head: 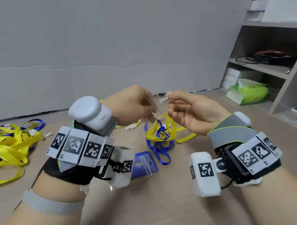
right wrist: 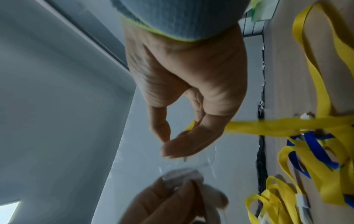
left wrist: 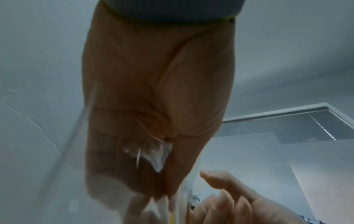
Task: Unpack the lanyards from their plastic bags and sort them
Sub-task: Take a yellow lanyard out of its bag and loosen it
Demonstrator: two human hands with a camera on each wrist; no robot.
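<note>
Both hands are raised above the middle of the table point(head: 178, 214), pinching a clear plastic bag point(left wrist: 153, 153) between them: the left hand point(head: 133, 105) has fingers and thumb closed on one side of the film, and the right hand point(head: 192, 113) nips the other side between thumb and forefinger. A yellow lanyard point(right wrist: 268, 127) seems to trail from the bag down toward the table, though blur hides where it leaves the film.

To do this well, I would pull the two sides of the mouth apart gently, then draw the strap out by its end so that it does not snag.

Below the hands lies a small tangle of yellow and blue lanyards point(head: 163, 135), which could catch the hanging strap. A blue packet point(head: 143, 163) sits nearer the front edge. A bigger heap of lanyards point(head: 1, 149) lies at the left edge, and a shelf point(head: 270, 59) stands on the right.
</note>
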